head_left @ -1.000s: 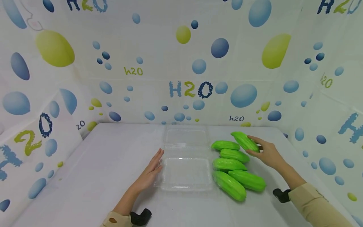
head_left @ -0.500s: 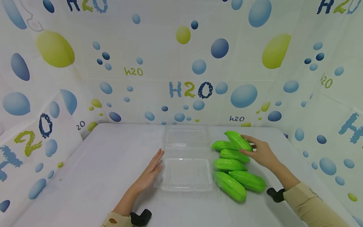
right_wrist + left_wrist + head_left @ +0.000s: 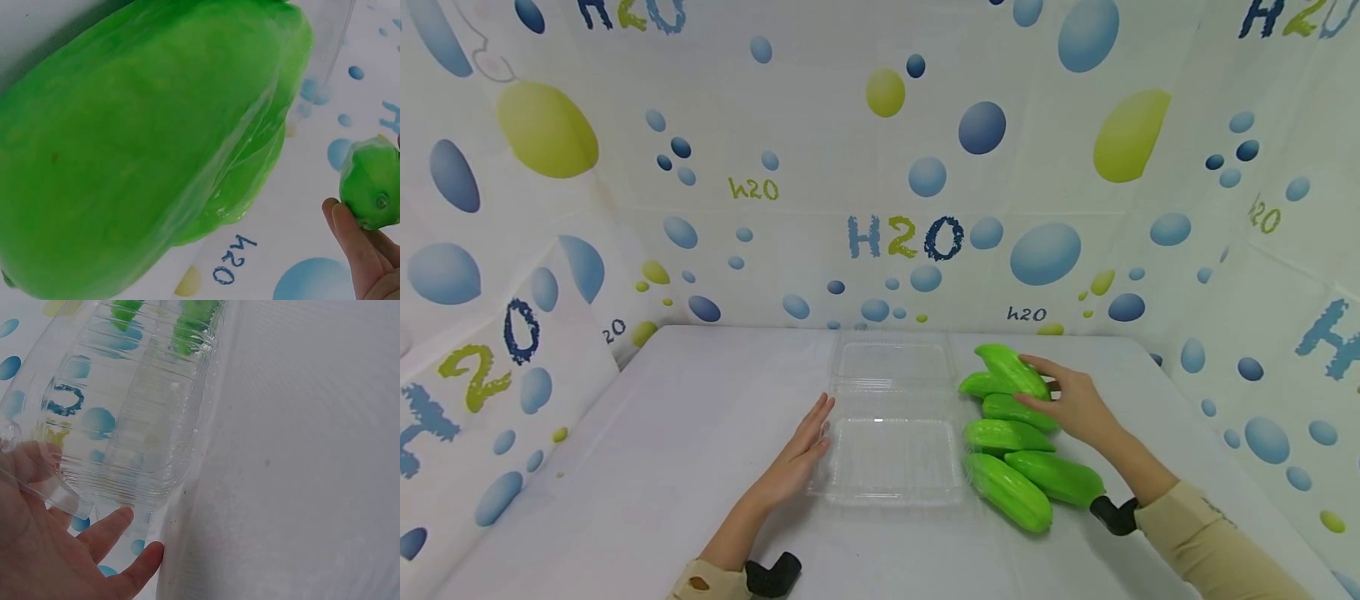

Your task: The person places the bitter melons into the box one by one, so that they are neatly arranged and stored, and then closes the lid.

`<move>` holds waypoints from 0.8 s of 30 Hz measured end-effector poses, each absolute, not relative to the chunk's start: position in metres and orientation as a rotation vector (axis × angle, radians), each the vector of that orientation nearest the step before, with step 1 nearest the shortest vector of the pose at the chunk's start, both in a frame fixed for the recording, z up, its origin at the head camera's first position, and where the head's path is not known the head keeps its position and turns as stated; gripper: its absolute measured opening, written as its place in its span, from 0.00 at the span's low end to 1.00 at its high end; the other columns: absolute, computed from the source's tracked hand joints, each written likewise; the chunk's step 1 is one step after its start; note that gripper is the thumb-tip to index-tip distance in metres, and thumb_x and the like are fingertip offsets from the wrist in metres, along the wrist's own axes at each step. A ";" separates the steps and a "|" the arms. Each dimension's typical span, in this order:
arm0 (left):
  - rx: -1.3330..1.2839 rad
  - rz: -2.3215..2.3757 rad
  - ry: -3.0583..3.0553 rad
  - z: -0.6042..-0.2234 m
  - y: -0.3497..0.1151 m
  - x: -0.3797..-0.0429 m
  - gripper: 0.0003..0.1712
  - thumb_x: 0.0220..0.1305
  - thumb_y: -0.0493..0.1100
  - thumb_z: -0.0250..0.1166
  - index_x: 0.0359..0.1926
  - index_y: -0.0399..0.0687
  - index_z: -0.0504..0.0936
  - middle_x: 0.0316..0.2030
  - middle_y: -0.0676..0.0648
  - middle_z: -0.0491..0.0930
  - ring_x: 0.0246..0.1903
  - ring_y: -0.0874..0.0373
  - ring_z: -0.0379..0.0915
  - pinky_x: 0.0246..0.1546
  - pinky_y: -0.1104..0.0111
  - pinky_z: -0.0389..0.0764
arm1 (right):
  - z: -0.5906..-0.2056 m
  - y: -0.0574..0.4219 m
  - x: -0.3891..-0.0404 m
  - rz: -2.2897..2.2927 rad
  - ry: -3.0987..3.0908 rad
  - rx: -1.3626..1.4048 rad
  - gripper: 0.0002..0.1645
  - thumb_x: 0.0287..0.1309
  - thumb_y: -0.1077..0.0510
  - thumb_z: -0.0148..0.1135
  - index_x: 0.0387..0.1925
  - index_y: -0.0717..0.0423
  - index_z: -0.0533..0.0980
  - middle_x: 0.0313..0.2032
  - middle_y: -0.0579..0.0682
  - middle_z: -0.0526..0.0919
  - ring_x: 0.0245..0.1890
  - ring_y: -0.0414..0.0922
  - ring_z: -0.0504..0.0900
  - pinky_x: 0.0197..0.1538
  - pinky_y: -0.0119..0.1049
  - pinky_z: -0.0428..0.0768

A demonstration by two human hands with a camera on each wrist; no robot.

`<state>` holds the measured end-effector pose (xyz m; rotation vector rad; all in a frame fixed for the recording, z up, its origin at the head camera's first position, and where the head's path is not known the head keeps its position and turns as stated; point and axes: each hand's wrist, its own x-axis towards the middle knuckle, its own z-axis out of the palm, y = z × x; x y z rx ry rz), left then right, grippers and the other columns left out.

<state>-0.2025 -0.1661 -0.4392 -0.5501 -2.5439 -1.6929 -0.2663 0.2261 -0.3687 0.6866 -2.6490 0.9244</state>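
Observation:
My right hand holds a plump green cucumber-like vegetable between thumb and fingers. Its tapered end points back and left, above the pile's rear. In the right wrist view the held vegetable shows its blunt end, with fingers underneath. A clear plastic clamshell box lies spread at the centre, lid to the back. Along the box's left side my left hand rests with fingers extended. The left wrist view shows these fingers spread at the clear rim.
Several more green vegetables lie right of the box, among them one at the front and one beside it. A white table lies beneath. Behind it hangs a cloth printed with bubbles and H2O letters.
My right hand has moved left with the green vegetable, which now overlaps the rearmost vegetable of the pile in the head view. My left hand and the box have stayed put.

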 end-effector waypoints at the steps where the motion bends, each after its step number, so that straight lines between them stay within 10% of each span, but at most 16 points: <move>1: -0.552 -1.694 -2.543 -0.439 -0.166 -0.203 0.31 0.70 0.34 0.43 0.71 0.46 0.47 0.71 0.41 0.35 0.67 0.41 0.39 0.64 0.47 0.43 | -0.369 0.225 -0.266 0.923 -2.646 0.693 0.35 0.51 0.54 0.67 0.60 0.60 0.67 0.53 0.69 0.72 0.40 0.61 0.80 0.39 0.48 0.80; 24: -0.547 -1.694 -2.553 -0.439 -0.167 -0.203 0.31 0.70 0.35 0.43 0.71 0.45 0.47 0.71 0.42 0.35 0.67 0.41 0.41 0.64 0.48 0.43 | -0.369 0.196 -0.261 0.997 -2.606 0.757 0.35 0.49 0.52 0.68 0.59 0.56 0.69 0.52 0.64 0.74 0.38 0.55 0.81 0.39 0.44 0.81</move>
